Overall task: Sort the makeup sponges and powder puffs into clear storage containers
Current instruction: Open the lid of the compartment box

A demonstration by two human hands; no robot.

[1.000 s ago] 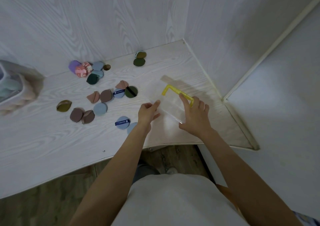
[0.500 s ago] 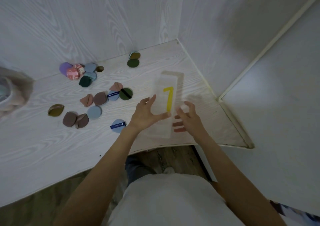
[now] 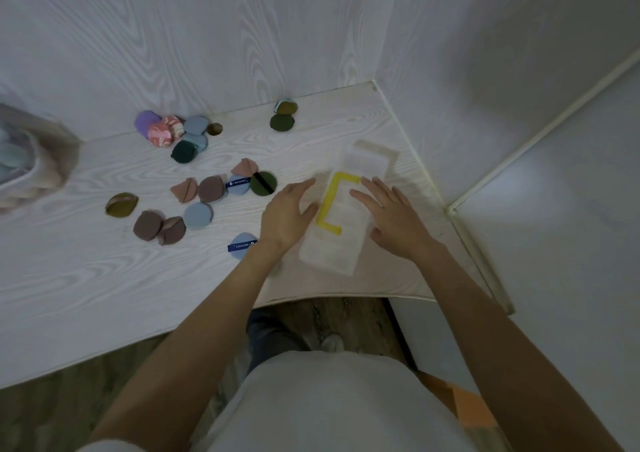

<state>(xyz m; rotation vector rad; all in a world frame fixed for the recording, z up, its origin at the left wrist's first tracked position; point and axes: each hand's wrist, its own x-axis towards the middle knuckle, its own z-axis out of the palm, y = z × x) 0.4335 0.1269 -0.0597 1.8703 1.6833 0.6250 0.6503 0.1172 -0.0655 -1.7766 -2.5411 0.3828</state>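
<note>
Setting the clear box down at the desk's right corner

The desk [image 3: 86,278] carries scattered puffs [image 3: 207,188] to the left; the clear container [image 3: 346,244] with the yellow handle [image 3: 329,206] lies between my left hand [image 3: 287,216] and right hand [image 3: 391,216], fingers spread and relaxed along its sides, steadying it, I judge, for filling.

The clear plastic tub of pastel puffs [image 3: 31,161] is blurred and cropped by the left edge. The left wrist partly covers the light-blue teardrop puff [image 3: 241,244].
</note>
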